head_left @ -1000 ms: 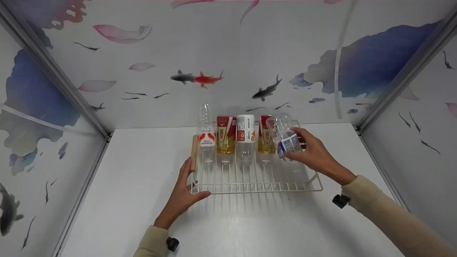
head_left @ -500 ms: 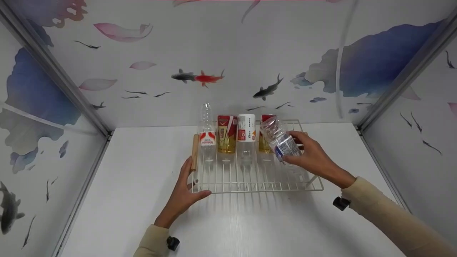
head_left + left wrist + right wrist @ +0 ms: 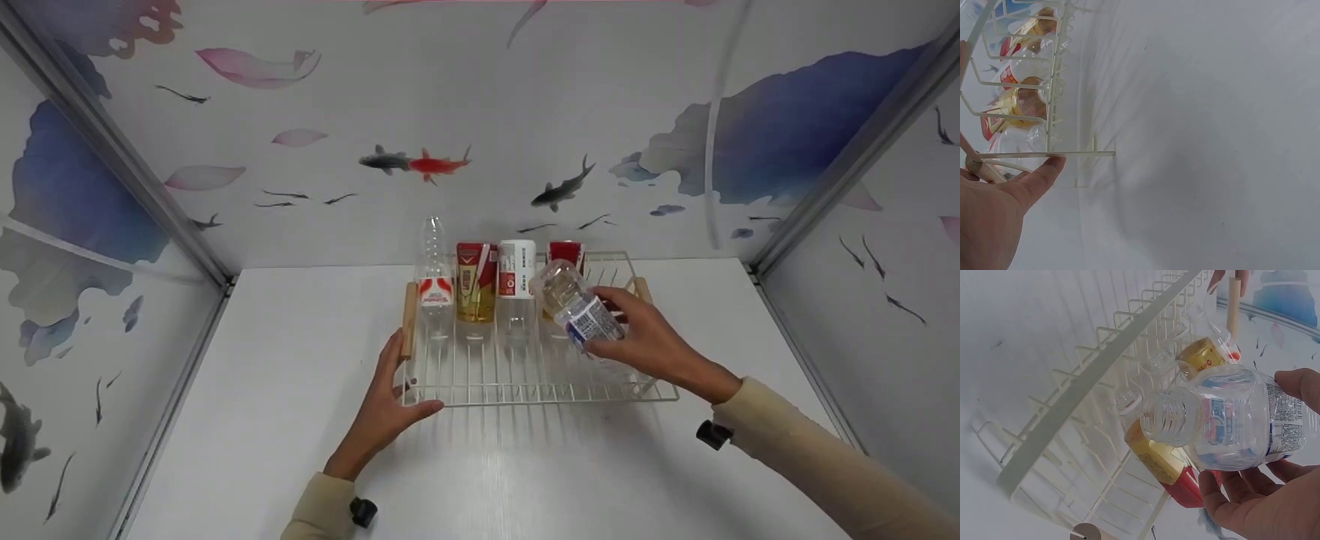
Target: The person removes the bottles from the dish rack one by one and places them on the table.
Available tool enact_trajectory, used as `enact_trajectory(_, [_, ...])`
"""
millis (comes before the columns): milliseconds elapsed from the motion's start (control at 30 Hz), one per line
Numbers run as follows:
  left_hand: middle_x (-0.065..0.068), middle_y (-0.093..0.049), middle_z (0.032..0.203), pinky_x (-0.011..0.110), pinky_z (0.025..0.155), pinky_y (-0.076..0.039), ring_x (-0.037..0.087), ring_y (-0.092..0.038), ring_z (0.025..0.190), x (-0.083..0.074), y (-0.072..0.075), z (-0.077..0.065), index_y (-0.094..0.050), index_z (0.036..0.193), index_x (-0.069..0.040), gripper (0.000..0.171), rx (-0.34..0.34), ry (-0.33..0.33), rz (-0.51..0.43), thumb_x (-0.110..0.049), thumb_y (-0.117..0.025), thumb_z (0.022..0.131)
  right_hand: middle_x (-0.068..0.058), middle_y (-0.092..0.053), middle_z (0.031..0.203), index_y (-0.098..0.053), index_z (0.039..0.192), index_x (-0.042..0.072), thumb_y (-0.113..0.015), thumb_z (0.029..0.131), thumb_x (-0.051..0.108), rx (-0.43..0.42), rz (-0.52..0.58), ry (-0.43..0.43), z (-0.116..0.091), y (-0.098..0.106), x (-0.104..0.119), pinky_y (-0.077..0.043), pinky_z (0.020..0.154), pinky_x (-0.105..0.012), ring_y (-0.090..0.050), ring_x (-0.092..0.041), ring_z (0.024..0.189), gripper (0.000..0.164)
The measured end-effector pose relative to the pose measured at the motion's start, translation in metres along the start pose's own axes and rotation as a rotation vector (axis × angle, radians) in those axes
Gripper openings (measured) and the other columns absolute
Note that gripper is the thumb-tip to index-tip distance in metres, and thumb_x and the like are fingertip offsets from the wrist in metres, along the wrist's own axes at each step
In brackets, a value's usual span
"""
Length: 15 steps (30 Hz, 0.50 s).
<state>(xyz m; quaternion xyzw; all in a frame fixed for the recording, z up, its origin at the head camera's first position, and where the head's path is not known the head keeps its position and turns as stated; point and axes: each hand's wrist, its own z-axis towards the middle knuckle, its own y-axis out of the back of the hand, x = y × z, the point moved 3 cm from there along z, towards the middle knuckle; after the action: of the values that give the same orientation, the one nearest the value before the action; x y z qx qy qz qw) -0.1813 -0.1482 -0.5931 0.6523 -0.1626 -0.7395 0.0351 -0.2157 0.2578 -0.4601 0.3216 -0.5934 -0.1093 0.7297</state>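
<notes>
My right hand (image 3: pixel 645 334) grips a clear plastic bottle (image 3: pixel 562 289) with a blue and white label, its fingers on one side and thumb on the other. In the right wrist view the open neck (image 3: pixel 1171 419) shows no cap. The bottle is tilted over a white wire rack (image 3: pixel 525 394) and overlaps a red-and-gold-labelled bottle (image 3: pixel 566 251). My left hand (image 3: pixel 379 397) holds the rack's front left corner, thumb (image 3: pixel 1044 174) against the wire and fingers by the wooden handle (image 3: pixel 409 322). Some left fingers are hidden behind the rack.
In the rack, side by side, stand a clear bottle with a red and white label (image 3: pixel 435 292), another red-and-gold one (image 3: pixel 475 285) and a white-labelled one (image 3: pixel 517 270). The rack sits on a white table (image 3: pixel 300 375) close to the patterned back wall (image 3: pixel 480 112).
My right hand has moved the bottle leftward and slightly toward me, tilting it more to the left, over the right red-and-gold bottle. The left hand and rack have stayed put.
</notes>
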Motion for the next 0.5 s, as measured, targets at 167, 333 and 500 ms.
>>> enact_trajectory(167, [0.006,-0.007,0.185,0.067,0.119,-0.045,0.040,-0.034,0.159,0.0008,-0.0001,-0.0001,-0.009,0.178,-0.033,0.131,0.002,0.001,-0.004,-0.041,-0.099,0.084,-0.019,-0.059,0.148,-0.050,0.160,0.004,-0.090,0.092,0.010,0.018,0.015,0.020,-0.0020,-0.0031,0.0020,-0.061,0.101,-0.059,-0.061,-0.040,0.129,0.079])
enact_trajectory(333, [0.006,-0.007,0.185,0.066,0.120,-0.045,0.039,-0.034,0.159,0.0006,0.0000,-0.0001,-0.009,0.178,-0.032,0.131,0.005,0.000,-0.005,-0.041,-0.099,0.083,-0.018,-0.060,0.146,-0.051,0.160,0.004,-0.090,0.091,0.009,0.038,0.014,0.038,-0.0025,-0.0062,0.0049,-0.059,0.103,-0.058,-0.061,-0.039,0.127,0.080])
enact_trajectory(500, [0.008,-0.006,0.184,0.066,0.118,-0.047,0.042,-0.033,0.159,0.0005,0.0002,0.0001,-0.009,0.179,-0.030,0.131,0.006,-0.010,-0.013,-0.038,-0.099,0.084,-0.016,-0.061,0.144,-0.051,0.160,0.005,-0.091,0.090,0.011,0.051,-0.004,0.030,-0.0025,-0.0088,0.0082,-0.060,0.100,-0.053,-0.061,-0.035,0.123,0.081])
